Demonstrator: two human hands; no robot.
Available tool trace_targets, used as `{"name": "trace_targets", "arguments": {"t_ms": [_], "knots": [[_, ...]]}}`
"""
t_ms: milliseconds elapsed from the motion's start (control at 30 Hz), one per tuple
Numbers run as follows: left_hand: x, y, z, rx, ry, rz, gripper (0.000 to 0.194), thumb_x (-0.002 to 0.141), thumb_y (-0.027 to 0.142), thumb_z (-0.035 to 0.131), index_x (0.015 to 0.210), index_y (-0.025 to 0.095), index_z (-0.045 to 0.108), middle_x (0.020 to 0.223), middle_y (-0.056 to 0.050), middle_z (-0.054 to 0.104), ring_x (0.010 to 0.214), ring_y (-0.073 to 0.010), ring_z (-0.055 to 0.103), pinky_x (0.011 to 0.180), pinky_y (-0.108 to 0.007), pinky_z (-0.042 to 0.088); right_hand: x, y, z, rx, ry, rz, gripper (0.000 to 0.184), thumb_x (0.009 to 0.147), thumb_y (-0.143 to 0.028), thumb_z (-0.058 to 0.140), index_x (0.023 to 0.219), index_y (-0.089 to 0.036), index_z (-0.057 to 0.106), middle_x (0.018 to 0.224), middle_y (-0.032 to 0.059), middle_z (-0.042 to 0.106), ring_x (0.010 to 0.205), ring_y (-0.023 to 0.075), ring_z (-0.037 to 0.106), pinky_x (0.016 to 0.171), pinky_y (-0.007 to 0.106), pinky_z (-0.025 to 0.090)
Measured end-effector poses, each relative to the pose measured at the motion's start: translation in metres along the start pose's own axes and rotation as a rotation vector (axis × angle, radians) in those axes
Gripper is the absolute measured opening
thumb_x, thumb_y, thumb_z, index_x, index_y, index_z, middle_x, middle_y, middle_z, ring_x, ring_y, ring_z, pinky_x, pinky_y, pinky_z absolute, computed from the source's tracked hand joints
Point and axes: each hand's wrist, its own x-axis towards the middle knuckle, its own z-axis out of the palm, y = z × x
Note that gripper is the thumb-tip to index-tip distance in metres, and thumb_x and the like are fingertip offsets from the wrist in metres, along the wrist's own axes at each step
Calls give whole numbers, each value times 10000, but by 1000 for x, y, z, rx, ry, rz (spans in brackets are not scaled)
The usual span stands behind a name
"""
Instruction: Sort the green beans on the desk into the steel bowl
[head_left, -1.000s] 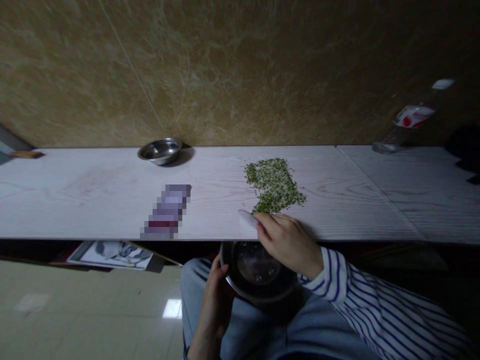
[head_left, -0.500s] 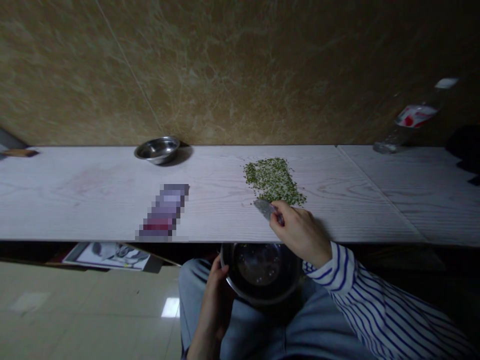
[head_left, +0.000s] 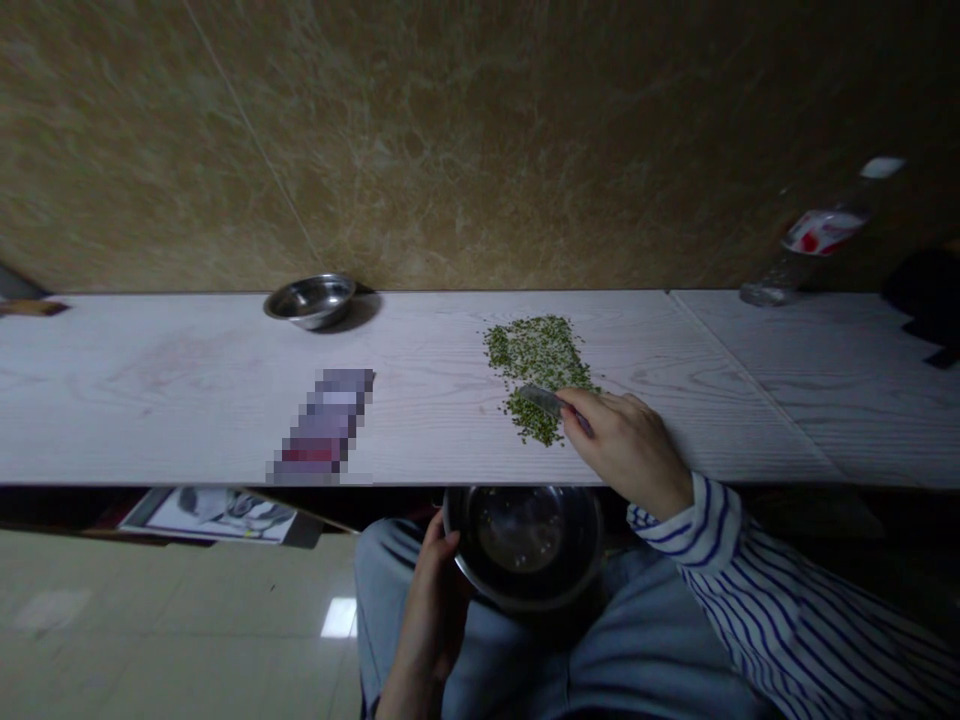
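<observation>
My right hand (head_left: 630, 440) is closed around the handle of a small knife (head_left: 541, 400) with a flat grey blade. The blade lies low over a layer of small green bits (head_left: 536, 350) spread on the white table, with a clump of them on its near side. I cannot make out what the bits are. Below the table's front edge, my left hand (head_left: 435, 580) grips the left rim of a large metal bowl (head_left: 525, 590) above my lap. Thumb and fingers hold it from either side. A few tiny specks show inside the bowl.
A small steel bowl (head_left: 311, 300) stands near the wall. Left of the green bits lies a blurred-out flat object (head_left: 322, 425). A plastic bottle (head_left: 817, 235) is at the right back, near a dark item (head_left: 926, 300). An open drawer (head_left: 217, 515) juts out below the table.
My right hand has moved slightly right with the knife, whose blade now lies farther back among the green bits. Some bits have come toward the front edge. My left hand stays on the bowl.
</observation>
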Motion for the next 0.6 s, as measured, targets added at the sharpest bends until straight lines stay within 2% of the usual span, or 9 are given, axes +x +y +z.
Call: {"name": "trace_targets", "arguments": {"t_ms": [233,400,600], "knots": [[-3,4,7,34,29,-17,405,724,280,680,1125,221,667,1020,-81,751,1080,-315,651,917,-414,490,-4,-8,3,1,-51,-97,216,919,-159,525,1081,-199,662,854,29,750,774,177,651,703,317,358],[-3,4,7,42,18,-2,463,752,286,661,1210,223,635,1112,-82,729,1115,-305,631,924,-404,486,-11,-14,-3,59,-74,-146,228,918,-154,523,1098,-200,656,883,36,750,792,180,640,736,324,364],[-2,1,2,29,2,-2,486,773,274,647,1252,203,608,1089,-93,735,1128,-316,624,911,-408,496,-17,-13,-10,100,-70,-172,229,926,-155,526,1118,-188,647,916,41,746,833,180,642,758,325,368]]}}
